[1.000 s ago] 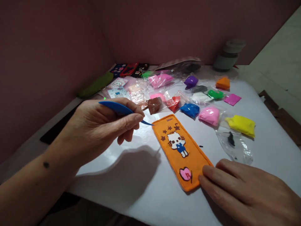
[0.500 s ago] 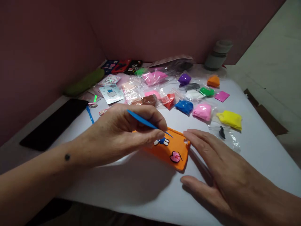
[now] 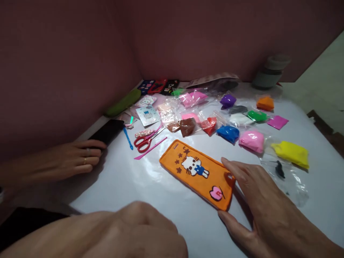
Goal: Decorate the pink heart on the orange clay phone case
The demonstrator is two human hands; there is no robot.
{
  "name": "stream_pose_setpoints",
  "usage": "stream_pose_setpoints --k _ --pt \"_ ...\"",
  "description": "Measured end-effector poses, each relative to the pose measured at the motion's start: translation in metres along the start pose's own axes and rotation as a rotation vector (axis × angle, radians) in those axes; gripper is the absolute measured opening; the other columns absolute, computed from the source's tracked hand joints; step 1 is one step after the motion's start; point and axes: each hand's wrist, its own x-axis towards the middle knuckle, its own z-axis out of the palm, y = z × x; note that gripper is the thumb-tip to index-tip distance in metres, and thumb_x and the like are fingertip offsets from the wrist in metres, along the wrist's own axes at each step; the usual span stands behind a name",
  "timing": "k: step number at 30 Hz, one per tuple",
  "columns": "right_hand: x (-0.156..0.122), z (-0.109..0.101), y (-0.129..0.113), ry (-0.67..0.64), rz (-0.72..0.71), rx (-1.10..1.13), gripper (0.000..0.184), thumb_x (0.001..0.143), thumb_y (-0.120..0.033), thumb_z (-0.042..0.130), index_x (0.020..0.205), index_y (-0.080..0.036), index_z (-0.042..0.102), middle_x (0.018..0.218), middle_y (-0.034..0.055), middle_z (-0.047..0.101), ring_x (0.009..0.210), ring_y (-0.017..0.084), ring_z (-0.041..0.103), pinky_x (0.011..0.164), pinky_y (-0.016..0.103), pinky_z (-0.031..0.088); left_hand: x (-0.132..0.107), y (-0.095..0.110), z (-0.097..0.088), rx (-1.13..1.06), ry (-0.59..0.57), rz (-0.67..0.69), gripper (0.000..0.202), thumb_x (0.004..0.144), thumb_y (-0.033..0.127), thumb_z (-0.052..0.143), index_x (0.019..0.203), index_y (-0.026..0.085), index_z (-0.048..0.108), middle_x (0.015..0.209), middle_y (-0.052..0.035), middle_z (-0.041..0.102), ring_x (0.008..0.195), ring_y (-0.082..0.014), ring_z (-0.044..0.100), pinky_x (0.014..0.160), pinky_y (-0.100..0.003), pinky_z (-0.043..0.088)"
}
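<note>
An orange phone case (image 3: pixel 185 175) with a white cat figure in blue, brown stars and a pink heart lies face up on the white table. My right hand (image 3: pixel 258 193) grips its right end, index finger at the upper corner and thumb at the lower one. Close to the camera, my left hand (image 3: pixel 145 229) is curled closed, apart from the case. Its fingers are turned away, so whatever they may hold is hidden. Nearest the case on the left lie red-handled scissors (image 3: pixel 143 143) and a pink modelling tool (image 3: pixel 150 148).
Another person's ringed hand (image 3: pixel 86 156) rests by a black phone-like slab (image 3: pixel 107 132) at left. A blue tool (image 3: pixel 128 138) lies close by. Bagged clay, including blue (image 3: pixel 228 133), pink (image 3: pixel 252 141) and yellow (image 3: pixel 292 154), spreads across the back. A jar (image 3: pixel 270 73) stands against the wall.
My left hand has drawn back from the case toward the camera; the blue pointed tool it held is out of sight. Another person's hand has appeared at left. My right hand stays at the case.
</note>
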Motion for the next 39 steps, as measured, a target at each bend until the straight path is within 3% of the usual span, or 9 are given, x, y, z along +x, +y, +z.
stream_pose_setpoints --k 4,7,9,11,16,21,26,39 --pt "0.0 0.003 0.001 0.015 0.033 0.03 0.063 0.082 -0.034 0.056 0.135 -0.004 0.04 0.118 0.0179 0.051 0.105 0.026 0.049 0.084 0.039 0.048 0.001 0.009 -0.004 -0.038 -0.054 0.133 0.018 0.079 0.035 0.065 0.062 0.029 0.066 0.045 0.0041 0.051 0.042 -0.0109 0.053 0.039 -0.016 0.045" --pt "0.0 0.004 0.001 0.008 0.079 0.076 0.066 0.081 -0.036 0.058 0.137 -0.007 0.038 0.118 0.0152 0.051 0.106 0.025 0.048 0.087 0.038 0.046 0.021 0.023 -0.016 -0.138 -0.135 0.211 0.004 0.082 0.023 0.064 0.079 0.025 0.066 0.062 0.0027 0.062 0.052 -0.0091 0.058 0.05 -0.015 0.049" --pt "-0.002 0.004 0.001 0.0 0.098 0.095 0.069 0.08 -0.036 0.059 0.139 -0.009 0.036 0.118 0.0137 0.051 0.107 0.023 0.048 0.09 0.038 0.045 0.041 0.028 -0.022 -0.181 -0.196 0.167 0.008 0.083 0.015 0.062 0.088 0.02 0.064 0.069 0.0026 0.064 0.057 -0.0069 0.058 0.055 -0.012 0.048" --pt "-0.003 0.003 0.001 -0.012 0.094 0.107 0.071 0.08 -0.035 0.06 0.141 -0.009 0.034 0.119 0.0129 0.051 0.107 0.023 0.047 0.091 0.037 0.044 0.062 0.031 -0.022 -0.205 -0.147 0.121 0.007 0.083 0.012 0.061 0.086 0.018 0.063 0.072 0.0039 0.064 0.06 -0.0053 0.058 0.055 -0.01 0.045" --pt "-0.007 0.002 0.003 -0.017 0.103 0.156 0.07 0.077 -0.028 0.059 0.139 -0.007 0.035 0.124 0.0132 0.05 0.114 0.024 0.045 0.099 0.041 0.04 0.092 0.031 -0.009 -0.261 -0.256 0.082 0.011 0.083 0.011 0.055 0.084 0.012 0.066 0.069 0.0014 0.067 0.06 -0.0077 0.06 0.052 -0.012 0.046" --pt "-0.008 0.004 0.004 -0.049 0.11 0.203 0.073 0.076 -0.027 0.06 0.142 -0.008 0.033 0.125 0.0117 0.051 0.112 0.024 0.045 0.099 0.042 0.04 0.102 0.028 0.003 -0.29 -0.338 0.117 0.013 0.081 0.001 0.057 0.083 0.01 0.067 0.074 0.0032 0.068 0.064 -0.0025 0.059 0.06 -0.007 0.044" --pt "-0.006 0.002 0.005 -0.034 0.099 0.218 0.073 0.077 -0.027 0.059 0.142 -0.006 0.032 0.123 0.0124 0.051 0.109 0.024 0.045 0.097 0.041 0.04 0.108 0.021 0.01 -0.296 -0.43 0.091 0.013 0.084 0.006 0.056 0.089 0.01 0.068 0.079 -0.0002 0.069 0.07 -0.0065 0.062 0.064 -0.012 0.047" --pt "-0.002 0.001 0.005 -0.042 0.097 0.225 0.072 0.078 -0.026 0.058 0.142 -0.005 0.032 0.121 0.0139 0.05 0.108 0.025 0.045 0.096 0.043 0.04 0.109 0.012 0.011 -0.294 -0.391 0.215 0.009 0.084 0.005 0.056 0.087 0.008 0.064 0.074 0.0013 0.067 0.065 -0.003 0.06 0.061 -0.005 0.045"
